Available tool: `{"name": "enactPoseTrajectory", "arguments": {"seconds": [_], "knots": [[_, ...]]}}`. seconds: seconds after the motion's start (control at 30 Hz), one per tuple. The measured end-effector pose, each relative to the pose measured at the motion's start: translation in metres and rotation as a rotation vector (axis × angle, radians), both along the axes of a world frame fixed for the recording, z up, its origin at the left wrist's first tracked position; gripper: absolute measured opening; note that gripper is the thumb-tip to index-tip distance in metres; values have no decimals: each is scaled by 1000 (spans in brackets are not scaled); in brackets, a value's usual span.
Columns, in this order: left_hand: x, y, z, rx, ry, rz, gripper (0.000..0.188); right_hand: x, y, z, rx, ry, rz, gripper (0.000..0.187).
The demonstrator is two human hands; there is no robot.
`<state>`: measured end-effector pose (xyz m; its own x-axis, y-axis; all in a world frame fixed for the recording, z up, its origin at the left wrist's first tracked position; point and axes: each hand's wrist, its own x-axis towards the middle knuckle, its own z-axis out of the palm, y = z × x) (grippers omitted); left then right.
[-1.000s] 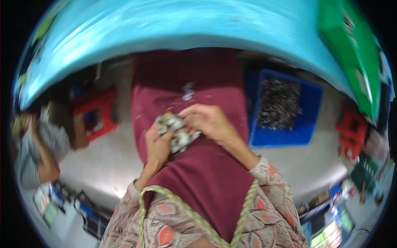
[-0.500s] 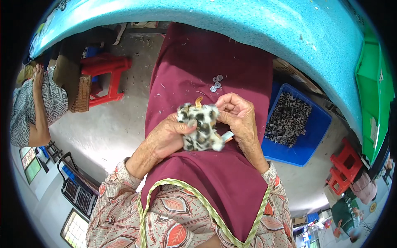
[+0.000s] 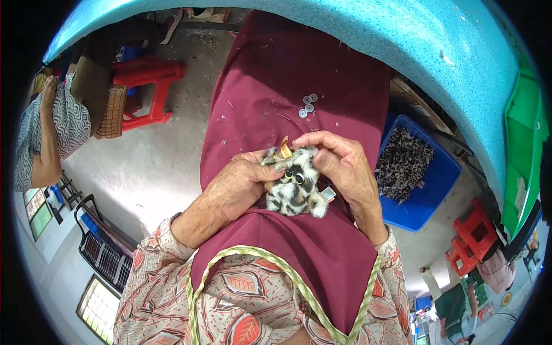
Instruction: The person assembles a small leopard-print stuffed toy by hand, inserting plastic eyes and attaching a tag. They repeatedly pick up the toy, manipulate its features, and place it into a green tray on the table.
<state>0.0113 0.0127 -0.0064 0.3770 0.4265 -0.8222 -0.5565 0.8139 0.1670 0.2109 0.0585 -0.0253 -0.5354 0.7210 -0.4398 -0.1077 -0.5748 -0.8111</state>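
Note:
A small spotted plush toy (image 3: 290, 198) in white, black and brown fur rests over my lap, its two round yellow-rimmed eyes turned up. My left hand (image 3: 233, 187) grips its left side, the thumb pressed on the fur beside the eyes. Around the toy's upper right edge curls my right hand (image 3: 352, 169), thumb at the front and index finger along the top. A yellow-brown tag (image 3: 286, 148) stands up from the head, and a pale sewn-in label (image 3: 329, 194) sticks out at the lower right. Several clear plastic discs (image 3: 309, 107) lie on the maroon apron cloth (image 3: 287, 63) beyond.
A blue bin (image 3: 422, 210) with spotted fur pieces (image 3: 402, 164) stands on the floor at the right. The speckled turquoise surface (image 3: 397, 34) curves across the front, with a green tray (image 3: 523, 149) at its right. Red stools (image 3: 152, 86) and a seated person (image 3: 57, 123) are at the left.
The plush toy has turned so that its eyes now face up. My right hand has gone from a pinch at its upper corner to curling around its top edge.

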Motion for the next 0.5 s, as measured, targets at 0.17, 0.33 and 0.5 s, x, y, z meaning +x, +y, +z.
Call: {"name": "enactPoseTrajectory", "arguments": {"seconds": [0.17, 0.33, 0.5], "knots": [[-1, 3, -2, -43, -190, 24, 32, -2, -2, -5, 103, -147, 67, 14], [-1, 3, -2, -40, -228, 22, 36, -6, -6, -5, 94, -132, -24, 9], [-5, 2, -5, -5, -277, -30, 39, -9, -4, 7, 279, -206, -6, 9]]}}
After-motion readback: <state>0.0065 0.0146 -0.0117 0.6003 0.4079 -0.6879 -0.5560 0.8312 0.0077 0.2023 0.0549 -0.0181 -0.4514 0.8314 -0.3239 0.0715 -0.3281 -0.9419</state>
